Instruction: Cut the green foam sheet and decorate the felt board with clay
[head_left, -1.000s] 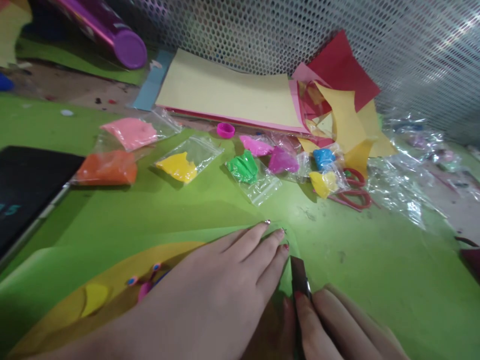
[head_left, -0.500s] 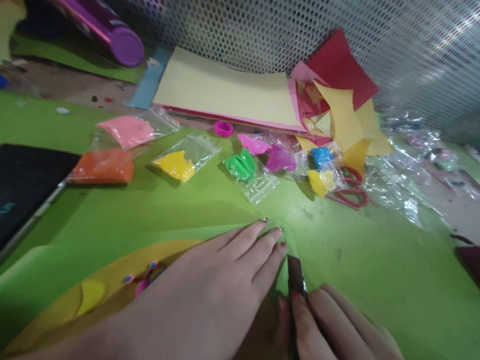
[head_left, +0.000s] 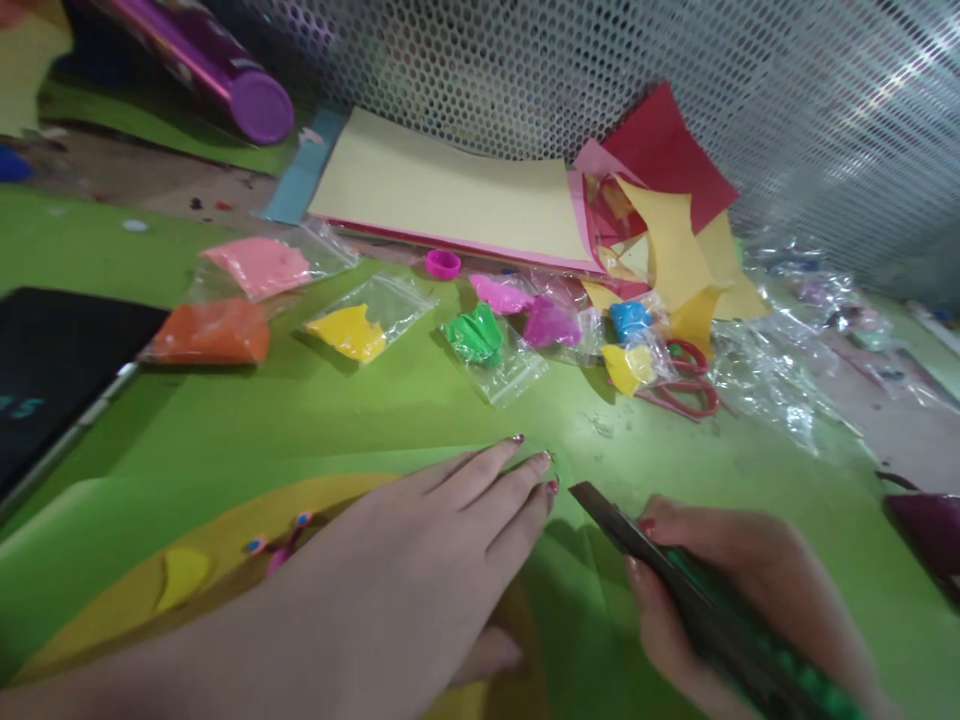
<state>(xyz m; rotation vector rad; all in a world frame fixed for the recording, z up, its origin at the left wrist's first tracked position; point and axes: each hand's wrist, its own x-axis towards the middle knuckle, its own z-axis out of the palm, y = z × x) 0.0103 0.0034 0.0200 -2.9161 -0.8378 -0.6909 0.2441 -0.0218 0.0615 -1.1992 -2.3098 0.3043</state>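
My left hand (head_left: 420, 570) lies flat, fingers stretched out, pressing down a green paper sheet (head_left: 150, 520) that covers a yellow sheet (head_left: 225, 540) with small clay decorations. Its fingertips rest at the green sheet's corner. My right hand (head_left: 720, 590) is closed round a green-handled utility knife (head_left: 675, 590). The knife's dark tip points toward my left fingertips, just right of them, low over the paper's edge.
Several small plastic bags of coloured clay (head_left: 352, 330) lie across the green table. Red scissors (head_left: 686, 385) sit beside crumpled cellophane (head_left: 780, 380). A stack of coloured paper (head_left: 450, 190) leans near the mesh wall. A black tablet (head_left: 52, 370) lies left, a purple tube (head_left: 225, 75) at top left.
My right hand has swung out to the right and tilted the knife, so the blade now lies slanted instead of upright beside my left fingers. My left hand stays put.
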